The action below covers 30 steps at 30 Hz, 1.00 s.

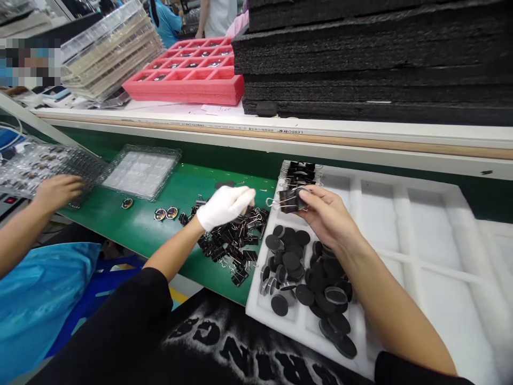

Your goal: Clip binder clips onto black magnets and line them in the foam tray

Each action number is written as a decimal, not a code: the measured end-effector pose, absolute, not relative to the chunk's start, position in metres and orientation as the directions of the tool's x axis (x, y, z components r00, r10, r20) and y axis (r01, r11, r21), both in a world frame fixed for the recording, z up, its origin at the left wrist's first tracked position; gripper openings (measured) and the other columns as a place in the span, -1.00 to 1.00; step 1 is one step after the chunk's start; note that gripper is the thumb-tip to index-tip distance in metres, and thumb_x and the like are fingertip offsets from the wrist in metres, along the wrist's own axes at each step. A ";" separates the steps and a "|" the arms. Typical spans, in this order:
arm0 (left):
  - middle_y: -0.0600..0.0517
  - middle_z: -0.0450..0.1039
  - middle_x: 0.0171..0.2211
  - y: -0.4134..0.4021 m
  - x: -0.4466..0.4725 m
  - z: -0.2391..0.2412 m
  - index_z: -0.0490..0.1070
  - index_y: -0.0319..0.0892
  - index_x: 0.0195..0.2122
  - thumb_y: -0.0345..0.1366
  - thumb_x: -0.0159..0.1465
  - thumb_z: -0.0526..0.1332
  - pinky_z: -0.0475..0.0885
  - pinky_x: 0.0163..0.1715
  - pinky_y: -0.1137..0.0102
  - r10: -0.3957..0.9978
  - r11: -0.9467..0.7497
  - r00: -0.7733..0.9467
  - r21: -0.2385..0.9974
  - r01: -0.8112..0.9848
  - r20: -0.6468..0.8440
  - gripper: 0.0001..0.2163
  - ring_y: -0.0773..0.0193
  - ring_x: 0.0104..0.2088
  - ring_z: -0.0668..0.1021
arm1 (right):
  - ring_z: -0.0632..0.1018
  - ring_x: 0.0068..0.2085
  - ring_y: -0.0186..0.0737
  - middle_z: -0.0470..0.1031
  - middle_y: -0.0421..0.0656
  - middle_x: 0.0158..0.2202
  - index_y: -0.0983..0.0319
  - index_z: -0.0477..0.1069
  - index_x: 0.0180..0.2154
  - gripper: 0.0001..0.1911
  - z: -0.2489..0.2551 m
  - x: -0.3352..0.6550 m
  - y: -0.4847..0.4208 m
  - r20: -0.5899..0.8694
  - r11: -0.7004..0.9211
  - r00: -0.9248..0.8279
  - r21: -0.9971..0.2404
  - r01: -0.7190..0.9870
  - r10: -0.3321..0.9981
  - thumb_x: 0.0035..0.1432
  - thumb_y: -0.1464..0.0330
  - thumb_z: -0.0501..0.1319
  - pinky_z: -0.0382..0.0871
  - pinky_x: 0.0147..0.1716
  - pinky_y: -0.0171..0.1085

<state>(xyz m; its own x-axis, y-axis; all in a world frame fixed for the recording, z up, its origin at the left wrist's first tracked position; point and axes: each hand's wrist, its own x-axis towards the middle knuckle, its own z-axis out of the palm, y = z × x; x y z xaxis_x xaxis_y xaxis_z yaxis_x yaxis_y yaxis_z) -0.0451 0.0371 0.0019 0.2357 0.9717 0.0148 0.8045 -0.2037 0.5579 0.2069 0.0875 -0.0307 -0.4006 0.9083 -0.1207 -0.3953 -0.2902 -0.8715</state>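
Note:
My right hand (326, 214), bare, pinches a black binder clip (287, 201) with wire handles above the white foam tray (420, 251). My left hand (225, 206) wears a white glove and reaches over a pile of black binder clips (232, 248) on the green belt; its fingers are curled, and what they hold is hidden. Several black round discs (308, 278) fill the tray's near-left compartments. More clips (300, 172) lie in the tray's far-left corner.
A co-worker's hand (58, 191) at the left rests on a clear blister tray (36, 166). Another clear tray (140, 171) and three small oval parts (160, 214) lie on the green belt (140, 230). Above, a shelf carries a red foam tray (188, 80) and stacked black foam sheets (377, 59).

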 end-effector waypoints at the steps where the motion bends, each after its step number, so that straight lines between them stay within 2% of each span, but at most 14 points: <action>1: 0.02 0.52 -0.48 0.045 -0.049 0.001 0.46 -0.15 -0.37 0.03 0.49 -0.04 0.31 -0.38 0.38 0.972 -0.220 0.232 0.437 0.872 0.026 -0.53 0.28 -0.46 0.52 | 0.61 -0.28 -0.19 0.61 -0.20 -0.35 0.14 0.60 -0.39 -0.57 -0.030 0.209 0.090 -0.163 -0.340 -0.390 -0.830 -0.443 0.906 -0.21 0.09 0.68 0.65 -0.21 -0.15; 3: 0.01 0.53 -0.44 0.061 -0.053 -0.003 0.47 -0.13 -0.35 0.10 0.41 0.09 0.22 -0.41 0.38 0.971 -0.217 0.235 0.230 0.949 -0.051 -0.58 0.23 -0.42 0.51 | 0.60 -0.28 -0.18 0.58 -0.23 -0.36 0.13 0.53 -0.41 -0.52 -0.028 0.210 0.093 -0.247 -0.433 -0.388 -0.736 -0.521 0.888 -0.27 0.12 0.70 0.67 -0.19 -0.11; 5: 0.01 0.51 -0.45 0.072 -0.055 -0.009 0.48 -0.12 -0.34 0.14 0.35 0.16 0.14 -0.45 0.37 0.953 -0.204 0.220 0.099 0.974 -0.207 -0.59 0.22 -0.46 0.47 | 0.61 -0.28 -0.19 0.57 -0.24 -0.35 0.12 0.49 -0.39 -0.49 -0.029 0.210 0.094 -0.292 -0.484 -0.402 -0.678 -0.553 0.868 -0.25 0.09 0.69 0.68 -0.20 -0.13; 7: 0.02 0.45 -0.50 0.080 -0.056 -0.013 0.44 -0.12 -0.41 0.08 0.35 0.16 0.09 -0.46 0.36 0.928 -0.195 0.188 0.008 0.981 -0.321 -0.62 0.23 -0.51 0.41 | 0.60 -0.29 -0.20 0.56 -0.22 -0.33 0.12 0.47 -0.34 -0.49 -0.031 0.208 0.094 -0.280 -0.476 -0.410 -0.705 -0.525 0.868 -0.15 0.03 0.65 0.66 -0.25 -0.18; 9: 0.03 0.39 -0.53 0.083 -0.061 -0.015 0.38 -0.12 -0.48 -0.01 0.36 0.13 0.05 -0.46 0.35 0.926 -0.209 0.194 -0.010 0.978 -0.324 -0.64 0.25 -0.53 0.35 | 0.60 -0.29 -0.19 0.57 -0.20 -0.31 0.12 0.48 -0.30 -0.51 -0.033 0.206 0.093 -0.241 -0.423 -0.396 -0.770 -0.478 0.886 -0.07 -0.01 0.61 0.62 -0.32 -0.21; 12: 0.07 0.31 -0.56 0.080 -0.072 -0.013 0.29 -0.13 -0.53 -0.06 0.40 0.10 0.04 -0.45 0.35 0.963 -0.237 0.248 0.111 0.965 -0.107 -0.62 0.29 -0.53 0.28 | 0.61 -0.22 -0.16 0.60 -0.17 -0.24 0.13 0.53 -0.28 -0.54 -0.036 0.204 0.091 -0.184 -0.368 -0.413 -0.826 -0.428 0.892 -0.04 -0.01 0.58 0.59 -0.29 -0.22; 15: 0.12 0.22 -0.58 0.069 -0.073 -0.009 0.23 -0.14 -0.56 -0.07 0.43 0.09 0.12 -0.43 0.38 0.962 -0.266 0.218 0.374 0.889 0.165 -0.58 0.34 -0.52 0.26 | 0.62 -0.08 -0.11 0.65 -0.10 -0.14 0.16 0.62 -0.21 -0.53 -0.039 0.201 0.087 -0.126 -0.328 -0.526 -0.892 -0.310 0.841 0.00 -0.03 0.56 0.56 -0.12 -0.18; 17: 0.13 0.25 -0.58 0.057 -0.063 -0.007 0.29 -0.15 -0.54 -0.06 0.44 0.10 0.19 -0.44 0.42 0.955 -0.277 0.165 0.547 0.790 0.245 -0.58 0.37 -0.52 0.29 | 0.61 0.02 -0.07 0.67 -0.05 -0.06 0.16 0.66 -0.10 -0.49 -0.040 0.199 0.081 -0.076 -0.266 -0.584 -0.932 -0.246 0.808 0.05 -0.04 0.54 0.51 0.02 -0.12; 19: 0.13 0.32 -0.56 0.045 -0.048 -0.007 0.38 -0.17 -0.48 -0.03 0.43 0.12 0.22 -0.46 0.44 0.958 -0.273 0.141 0.648 0.711 0.249 -0.60 0.39 -0.52 0.33 | 0.61 0.04 -0.04 0.68 -0.04 -0.04 0.16 0.67 -0.06 -0.48 -0.041 0.197 0.076 -0.028 -0.227 -0.637 -0.946 -0.233 0.771 0.08 -0.05 0.52 0.49 0.07 -0.09; 21: 0.12 0.34 -0.55 0.035 -0.034 -0.006 0.40 -0.17 -0.47 -0.04 0.44 0.11 0.24 -0.45 0.45 0.959 -0.274 0.140 0.682 0.678 0.246 -0.60 0.39 -0.51 0.34 | 0.64 -0.02 -0.02 0.69 -0.04 -0.08 0.16 0.69 -0.11 -0.51 -0.042 0.197 0.072 0.008 -0.213 -0.687 -0.948 -0.236 0.727 0.10 -0.06 0.50 0.50 0.04 -0.09; 24: 0.14 0.24 -0.60 0.026 -0.021 0.000 0.27 -0.16 -0.55 -0.09 0.45 0.02 0.23 -0.45 0.44 0.957 -0.280 0.144 0.661 0.696 0.253 -0.57 0.40 -0.54 0.28 | 0.65 -0.08 -0.05 0.69 -0.06 -0.12 0.15 0.71 -0.15 -0.57 -0.040 0.199 0.070 0.062 -0.163 -0.711 -0.956 -0.244 0.700 0.14 -0.03 0.49 0.49 0.07 -0.10; 27: 0.19 0.05 -0.66 0.022 -0.019 0.009 0.08 -0.13 -0.61 -0.05 0.33 0.16 0.08 -0.54 0.43 0.968 -0.250 0.171 0.607 0.754 0.186 -0.56 0.43 -0.57 0.14 | 0.62 -0.11 -0.09 0.67 -0.10 -0.13 0.14 0.72 -0.17 -0.64 -0.038 0.202 0.071 0.107 -0.101 -0.722 -0.966 -0.239 0.684 0.17 0.01 0.48 0.47 0.08 -0.13; 30: 0.21 -0.05 -0.67 0.019 -0.019 0.016 -0.02 -0.12 -0.63 0.01 0.20 0.29 -0.03 -0.57 0.41 0.970 -0.243 0.205 0.554 0.796 0.130 -0.47 0.43 -0.55 0.05 | 0.60 -0.14 -0.08 0.65 -0.11 -0.15 0.13 0.71 -0.19 -0.63 -0.037 0.204 0.071 0.102 -0.059 -0.739 -0.980 -0.189 0.666 0.17 -0.01 0.47 0.48 0.02 -0.14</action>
<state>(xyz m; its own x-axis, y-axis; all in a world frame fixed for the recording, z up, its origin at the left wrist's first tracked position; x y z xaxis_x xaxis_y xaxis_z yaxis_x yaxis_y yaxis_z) -0.0190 0.0191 0.0156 0.2055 0.9699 0.1305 0.7965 -0.2432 0.5536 0.2037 0.0708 -0.0367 -0.7387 0.6663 0.1020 -0.1889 -0.0593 -0.9802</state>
